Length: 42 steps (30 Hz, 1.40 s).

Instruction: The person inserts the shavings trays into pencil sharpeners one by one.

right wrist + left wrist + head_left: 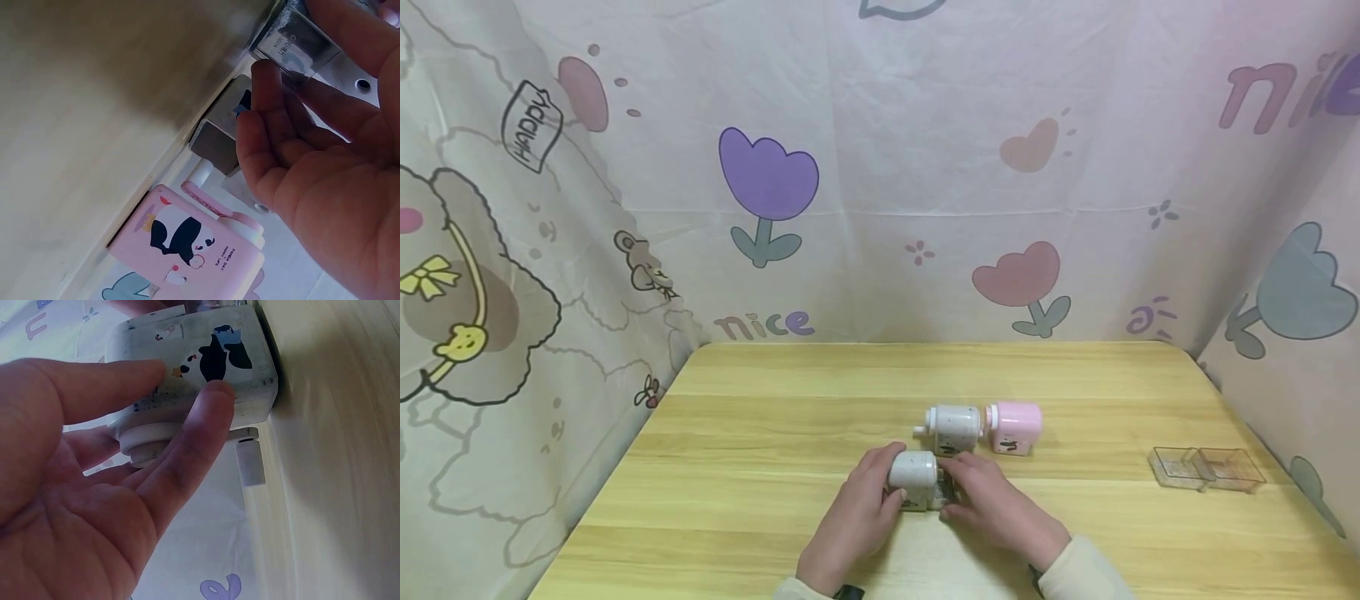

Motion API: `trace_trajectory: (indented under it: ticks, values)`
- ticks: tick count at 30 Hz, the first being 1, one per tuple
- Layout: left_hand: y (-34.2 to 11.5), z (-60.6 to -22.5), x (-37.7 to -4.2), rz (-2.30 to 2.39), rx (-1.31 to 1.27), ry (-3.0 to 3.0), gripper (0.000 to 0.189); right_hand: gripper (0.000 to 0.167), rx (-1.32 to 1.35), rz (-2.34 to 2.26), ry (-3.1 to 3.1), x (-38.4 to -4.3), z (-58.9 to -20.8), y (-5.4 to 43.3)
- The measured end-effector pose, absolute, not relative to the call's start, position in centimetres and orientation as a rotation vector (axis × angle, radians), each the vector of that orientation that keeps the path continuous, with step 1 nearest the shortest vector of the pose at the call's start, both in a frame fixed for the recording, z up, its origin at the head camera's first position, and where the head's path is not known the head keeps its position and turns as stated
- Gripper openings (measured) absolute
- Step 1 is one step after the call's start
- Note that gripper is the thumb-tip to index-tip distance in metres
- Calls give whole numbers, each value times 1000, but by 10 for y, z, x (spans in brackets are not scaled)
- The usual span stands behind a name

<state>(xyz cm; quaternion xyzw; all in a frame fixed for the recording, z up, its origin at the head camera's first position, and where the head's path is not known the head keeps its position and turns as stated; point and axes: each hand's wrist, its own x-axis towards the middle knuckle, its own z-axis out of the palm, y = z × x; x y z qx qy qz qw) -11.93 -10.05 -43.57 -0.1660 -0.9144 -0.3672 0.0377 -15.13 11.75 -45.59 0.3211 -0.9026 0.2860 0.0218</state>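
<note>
My left hand (865, 504) grips a white crank pencil sharpener (244, 394) with a penguin-like print, fingers and thumb around its body. Its crank handle (251, 464) sticks out on the side away from my right hand. My right hand (996, 504) pinches a transparent shavings drawer (299, 47) between thumb and fingers at the sharpener's other end. The drawer stands partly outside the body. Just behind my hands is a second, greyish-white sharpener (955, 423), and a pink sharpener (1021, 421) with a panda print stands to its right.
Two clear shavings drawers (1176, 471) lie side by side at the right of the wooden table (760, 417). A printed cloth (880, 167) hangs behind the table and along both sides.
</note>
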Motion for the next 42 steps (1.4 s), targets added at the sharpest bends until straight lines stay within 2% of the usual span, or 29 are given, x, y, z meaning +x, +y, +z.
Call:
trace_trajectory:
  ticks: [23,42]
  values:
    - [-100,-435,-119,-1139,-506,-2817,53,58,1012,902,-2792,-155,-458,112]
    - [-99,-435,-117,-1127,-503,-2810,54,59,1030,888,-2782,-156,-459,111]
